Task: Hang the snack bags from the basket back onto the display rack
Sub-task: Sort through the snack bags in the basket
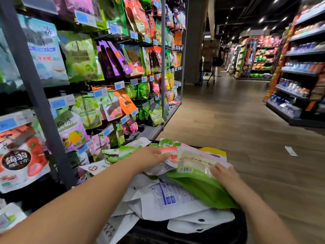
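basket [237, 224]: black, heaped past its rim with snack bags [175, 203], a green bag [202, 189] uppermost.
floor [228, 120]: wood-look planks; a paper slip [291, 150] lies right of the basket.
display rack [35, 85]: left of the basket, hung with rows of bags.

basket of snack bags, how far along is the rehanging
Done: the display rack already carries many hanging bags. In hand: left hand rests on a red-and-white bag, right hand on the green bag, neither hung yet. Left: the basket is still heaped.
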Tool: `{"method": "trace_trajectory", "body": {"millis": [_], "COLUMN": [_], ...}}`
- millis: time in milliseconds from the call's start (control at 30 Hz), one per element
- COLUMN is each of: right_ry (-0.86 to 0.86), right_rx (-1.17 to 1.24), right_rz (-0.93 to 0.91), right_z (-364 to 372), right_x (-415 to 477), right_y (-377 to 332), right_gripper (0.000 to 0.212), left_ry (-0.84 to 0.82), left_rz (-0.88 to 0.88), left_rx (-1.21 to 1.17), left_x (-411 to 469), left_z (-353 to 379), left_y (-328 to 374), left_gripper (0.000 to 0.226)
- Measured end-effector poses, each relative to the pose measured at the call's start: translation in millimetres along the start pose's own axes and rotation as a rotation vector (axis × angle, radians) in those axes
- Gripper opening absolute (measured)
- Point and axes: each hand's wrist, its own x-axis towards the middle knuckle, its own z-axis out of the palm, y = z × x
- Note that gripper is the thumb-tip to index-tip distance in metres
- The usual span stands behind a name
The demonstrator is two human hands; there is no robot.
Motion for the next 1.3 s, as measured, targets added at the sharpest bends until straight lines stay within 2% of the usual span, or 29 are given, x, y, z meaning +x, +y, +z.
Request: {"method": "trace_trajectory", "body": {"millis": [33, 100, 133, 200, 333, 433, 500, 600, 700, 733, 833, 900, 1000, 1100, 1300], "right_ry": [-0.052, -0.096, -0.109, -0.157, -0.19, -0.196, -0.188, -0.133, -0.054, -0.056, -0.053, -0.017, 0.037, -0.014, -0.156], "right_rx": [-0.026, 0.046, 0.052, 0.097, 0.123, 0.116, 0.13, 0.084, -0.034, -0.019, 0.048, -0.052, -0.113, -0.083, -0.124], "right_rz": [-0.005, 0.035, 0.049, 0.032, 0.005, 0.011, 0.014, -0.009, -0.08, -0.103, -0.105, -0.125, -0.209, -0.354, -0.59], "right_z": [-1, -1, -1, -1, 5, 5, 4, 2, -3, -4, -7, -3, 5, 20, 82], "right_x": [-9, -11, -9, -5, 7, 9, 8, 6, -2, -7, -14, -17, -18, -31, -51], "right_y": [-8, -8, -5, -6, -5, -7, -7, -9, -22, -28, -42, -53, -71, -112, -191], "right_gripper": [0.04, 0.094, 0.109, 0.122, 0.104, 0.122, 0.118, 0.101, 0.052, 0.044, 0.038, 0.034, 0.04, 0.046, 0.037], "left_ry": [-0.019, -0.04, -0.035, -0.022, -0.024, -0.02, -0.007, 0.074, 0.176, 0.189, 0.209, 0.226, 0.262, 0.286, 0.382], "left_rz": [0.031, 0.056, 0.055, 0.058, 0.066, 0.056, 0.065, 0.096, 0.083, 0.067, 0.031, 0.032, 0.038, 0.002, -0.165], "left_rx": [0.059, 0.123, 0.144, 0.195, 0.277, 0.284, 0.273, 0.25, 0.287, 0.288, 0.272, 0.259, 0.25, 0.207, 0.113], "left_x": [2, 7, 9, 12, 19, 25, 25, 23, 21, 20, 14, 5, -12, -33, -100], "left_z": [4, 12, 14, 15, 15, 16, 17, 17, 14, 13, 9, 7, 1, -7, -30], "left_y": [0, -4, -5, -6, -8, -13, -13, -14, -18, -20, -26, -29, -36, -54, -118], "left_gripper": [0.066, 0.072, 0.073, 0.074, 0.076, 0.077, 0.077, 0.07, 0.066, 0.067, 0.066, 0.062, 0.059, 0.057, 0.051]}}
